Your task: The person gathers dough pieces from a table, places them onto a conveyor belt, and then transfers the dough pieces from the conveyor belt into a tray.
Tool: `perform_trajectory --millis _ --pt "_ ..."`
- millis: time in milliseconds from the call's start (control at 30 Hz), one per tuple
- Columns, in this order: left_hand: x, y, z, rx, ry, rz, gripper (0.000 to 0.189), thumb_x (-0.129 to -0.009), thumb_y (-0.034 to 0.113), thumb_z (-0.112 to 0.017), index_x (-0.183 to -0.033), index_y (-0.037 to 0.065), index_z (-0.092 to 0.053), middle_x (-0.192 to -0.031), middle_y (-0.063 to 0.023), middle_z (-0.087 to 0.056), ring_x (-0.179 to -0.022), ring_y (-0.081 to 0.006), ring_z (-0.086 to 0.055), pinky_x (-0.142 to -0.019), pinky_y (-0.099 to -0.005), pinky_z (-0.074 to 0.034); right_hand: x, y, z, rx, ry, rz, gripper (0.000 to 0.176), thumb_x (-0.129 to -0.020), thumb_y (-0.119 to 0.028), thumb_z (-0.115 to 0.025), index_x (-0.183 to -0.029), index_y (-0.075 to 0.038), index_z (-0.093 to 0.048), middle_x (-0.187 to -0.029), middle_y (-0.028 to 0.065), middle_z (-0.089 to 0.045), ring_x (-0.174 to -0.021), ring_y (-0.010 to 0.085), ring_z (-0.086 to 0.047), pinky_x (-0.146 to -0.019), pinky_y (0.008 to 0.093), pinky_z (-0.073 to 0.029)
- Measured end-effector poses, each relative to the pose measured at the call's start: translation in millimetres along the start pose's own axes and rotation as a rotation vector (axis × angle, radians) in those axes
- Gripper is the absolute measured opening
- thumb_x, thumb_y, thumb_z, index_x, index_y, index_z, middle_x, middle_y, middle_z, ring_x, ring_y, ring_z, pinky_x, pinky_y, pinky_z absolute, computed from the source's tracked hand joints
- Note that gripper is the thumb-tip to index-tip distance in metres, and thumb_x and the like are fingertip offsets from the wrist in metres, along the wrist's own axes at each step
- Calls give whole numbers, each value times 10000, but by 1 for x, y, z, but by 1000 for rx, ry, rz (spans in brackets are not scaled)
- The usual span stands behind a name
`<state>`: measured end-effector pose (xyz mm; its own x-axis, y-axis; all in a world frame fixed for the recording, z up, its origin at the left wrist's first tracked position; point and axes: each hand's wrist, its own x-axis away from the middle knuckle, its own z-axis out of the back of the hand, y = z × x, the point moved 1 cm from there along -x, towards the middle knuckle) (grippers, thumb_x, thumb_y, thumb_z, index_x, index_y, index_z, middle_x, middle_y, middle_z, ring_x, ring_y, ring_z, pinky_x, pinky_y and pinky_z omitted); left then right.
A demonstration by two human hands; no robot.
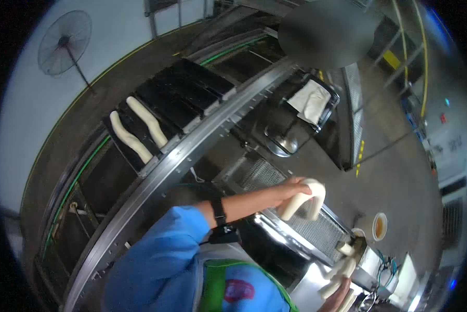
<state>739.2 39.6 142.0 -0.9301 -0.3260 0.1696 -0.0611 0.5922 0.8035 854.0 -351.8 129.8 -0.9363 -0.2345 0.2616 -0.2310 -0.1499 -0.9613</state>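
My left hand (294, 188), a dark band at its wrist, is closed around the middle of a pale dough roll (315, 193). The roll is bent over the hand, and both ends hang down above the mesh belt (316, 231). At the lower right my right hand (338, 297) is partly cut off by the frame edge. Its fingers are wrapped round a dough roll (344, 270) beside the machine's outlet. More pale dough lies close to that hand, and a short dough piece (344, 248) sits at the belt's end.
Two dough rolls (149, 122) lie in grooved black trays (179, 93) on a rail-edged conveyor (192, 138) at the left. Beyond the belt stands a chair with a cloth (310, 100). A white bucket (375, 226) is at right, a fan (64, 41) at the wall.
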Motion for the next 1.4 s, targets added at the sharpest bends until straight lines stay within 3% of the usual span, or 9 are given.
perform_trajectory --millis 300,433,600,767,833,967,1167,1200,1400 --pt "176 141 125 -89 674 -801 564 -688 196 -647 -1140 -13 -382 -941 -102 -526 -828 -167 -527 -728 -288 -464 44 -141 -351 232 -960 249 574 -695 -271 -561 -1165 26 -417 -923 111 -537 -802 172 -528 -673 272 -435" --pt "216 132 207 93 936 -597 485 -763 185 -555 -1164 17 -340 -1025 -99 -494 -942 -194 -481 -835 -343 -372 55 -143 -513 235 -1451 410 556 -719 -201 -592 -1182 37 -398 -1082 105 -503 -936 151 -475 -801 247 -381" --pt "229 83 306 129 1112 -374 584 -745 218 -524 -1251 81 -266 -1182 -105 -378 -1073 -207 -363 -948 -316 -225 84 -89 -618 153 -1441 619 589 -779 -222 -594 -1260 -27 -315 -1178 79 -413 -1088 193 -404 -867 309 -362" --pt "224 78 330 163 1286 -481 749 -726 72 -503 -1341 101 -76 -1291 -176 -249 -1161 -252 -290 -956 -332 -265 30 -29 -555 364 -1523 565 347 -791 -138 -575 -1111 -41 -480 -1101 81 -482 -975 155 -495 -754 267 -437" --pt "222 67 367 115 1339 -467 742 -707 35 -508 -1333 107 -118 -1297 -190 -212 -1159 -276 -288 -947 -347 -290 -23 -8 -507 515 -1328 443 337 -775 -139 -589 -1081 -28 -502 -988 86 -556 -931 151 -520 -750 261 -437" --pt "235 50 416 -397 1752 -213 708 -663 -19 -551 -1291 133 -260 -1305 -188 -136 -1159 -307 -291 -927 -330 -324 -162 61 -347 1177 -761 870 392 -672 -101 -616 -1039 -11 -512 -1034 184 -515 -967 329 -501 -816 379 -394" --pt "286 55 434 -1096 1827 -120 555 -636 -58 -584 -1134 146 -448 -1239 -169 -255 -1119 -332 -327 -893 -363 -353 -289 152 -53 1531 -323 665 529 -689 -176 -608 -1163 -32 -423 -1119 221 -469 -1065 375 -408 -895 436 -344" --pt "294 53 435 -1202 1820 -137 548 -652 -40 -582 -1141 168 -446 -1223 -160 -286 -1109 -340 -336 -894 -391 -339 -262 132 -55 1749 -234 338 528 -703 -169 -579 -1185 -41 -406 -1175 209 -431 -1099 367 -382 -918 431 -333" --pt "323 18 426 -1116 1890 5 498 -694 25 -543 -1156 184 -445 -1195 -137 -297 -1041 -327 -406 -863 -395 -369 -192 64 -87 1746 -184 33 668 -643 -169 -568 -1254 -53 -322 -1289 134 -331 -1211 335 -244 -985 447 -239"
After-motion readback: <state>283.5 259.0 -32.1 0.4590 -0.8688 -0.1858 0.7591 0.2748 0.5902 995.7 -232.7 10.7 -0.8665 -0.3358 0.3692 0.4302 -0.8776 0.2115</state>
